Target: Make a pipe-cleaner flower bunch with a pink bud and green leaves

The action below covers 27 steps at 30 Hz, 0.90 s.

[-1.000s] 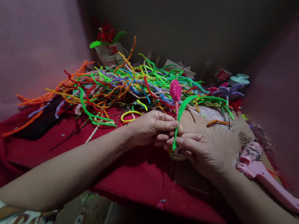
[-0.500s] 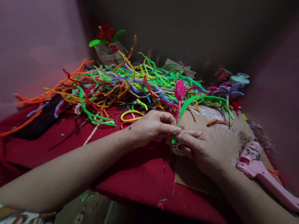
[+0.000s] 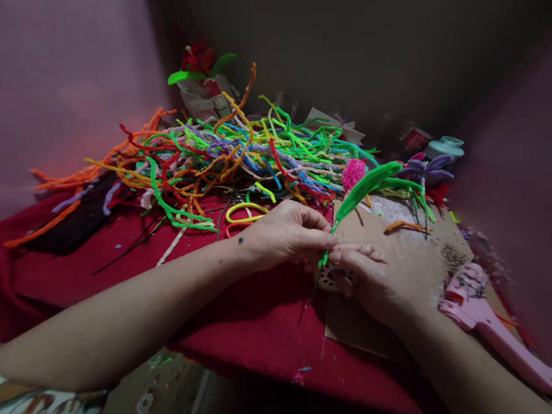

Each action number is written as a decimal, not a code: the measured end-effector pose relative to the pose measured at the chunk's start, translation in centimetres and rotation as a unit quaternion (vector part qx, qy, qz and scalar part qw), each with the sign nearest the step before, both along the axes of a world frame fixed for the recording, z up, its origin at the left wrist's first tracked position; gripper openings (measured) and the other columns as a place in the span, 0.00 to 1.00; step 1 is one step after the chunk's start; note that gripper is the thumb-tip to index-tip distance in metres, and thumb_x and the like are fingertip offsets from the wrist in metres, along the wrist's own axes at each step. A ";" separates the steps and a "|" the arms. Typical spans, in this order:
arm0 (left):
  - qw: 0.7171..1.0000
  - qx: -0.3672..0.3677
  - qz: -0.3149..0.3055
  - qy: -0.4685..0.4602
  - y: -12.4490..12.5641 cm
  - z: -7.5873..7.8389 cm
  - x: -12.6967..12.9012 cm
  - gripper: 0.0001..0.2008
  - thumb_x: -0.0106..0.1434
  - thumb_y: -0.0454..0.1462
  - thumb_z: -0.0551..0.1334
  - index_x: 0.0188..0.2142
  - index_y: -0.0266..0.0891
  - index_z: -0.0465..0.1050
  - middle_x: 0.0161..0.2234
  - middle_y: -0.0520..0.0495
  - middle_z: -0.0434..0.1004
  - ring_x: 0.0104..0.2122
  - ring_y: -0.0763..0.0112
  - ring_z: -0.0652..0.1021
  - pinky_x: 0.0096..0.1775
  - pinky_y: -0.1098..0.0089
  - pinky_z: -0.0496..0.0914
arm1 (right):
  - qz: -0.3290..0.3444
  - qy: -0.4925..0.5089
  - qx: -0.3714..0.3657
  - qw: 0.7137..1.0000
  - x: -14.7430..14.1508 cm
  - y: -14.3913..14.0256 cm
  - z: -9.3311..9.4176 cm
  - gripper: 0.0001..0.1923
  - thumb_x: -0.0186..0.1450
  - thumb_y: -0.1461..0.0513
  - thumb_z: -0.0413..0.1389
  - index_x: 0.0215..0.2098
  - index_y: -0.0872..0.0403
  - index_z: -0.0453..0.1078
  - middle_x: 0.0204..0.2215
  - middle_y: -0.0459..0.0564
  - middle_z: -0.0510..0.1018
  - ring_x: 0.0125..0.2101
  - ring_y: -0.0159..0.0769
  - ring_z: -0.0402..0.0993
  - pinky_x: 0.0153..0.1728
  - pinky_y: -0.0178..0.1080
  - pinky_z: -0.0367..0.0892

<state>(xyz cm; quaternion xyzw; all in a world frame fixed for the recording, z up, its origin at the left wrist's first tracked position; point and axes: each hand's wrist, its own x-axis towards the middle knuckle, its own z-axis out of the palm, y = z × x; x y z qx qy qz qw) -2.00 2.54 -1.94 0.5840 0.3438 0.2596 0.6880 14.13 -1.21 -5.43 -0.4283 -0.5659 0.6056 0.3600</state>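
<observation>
My left hand and my right hand meet at the middle of the table, both pinching the lower stem of a pipe-cleaner flower. Its pink bud tilts away to the right, and a green pipe-cleaner leaf runs up from my fingertips beside it. The stem's thin lower end sticks out below my fingers over the red cloth. A small round perforated disc lies partly hidden under my right hand.
A big tangle of coloured pipe cleaners fills the far side of the table. A red flower in paper wrap stands behind it. A purple pipe-cleaner flower, a brown board and a pink glue gun lie at right.
The flower has tipped from nearly upright to leaning right, with the pink bud dropping lower and further right. My right hand's fingers have shifted on the stem; my left hand stays put.
</observation>
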 end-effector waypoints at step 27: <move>0.978 -0.114 0.024 -0.174 0.5 -1.2 0.1 0.14 0.49 0.29 0.66 0.35 0.35 0.66 0.13 0.62 0.60 0.12 0.85 0.60 0.17 0.80 0.59 | -0.046 0.123 -0.118 0.984 -0.4 -0.3 1.1 0.08 0.52 0.59 0.58 0.25 0.55 0.78 0.15 0.46 0.73 0.13 0.22 0.51 0.17 0.30 0.48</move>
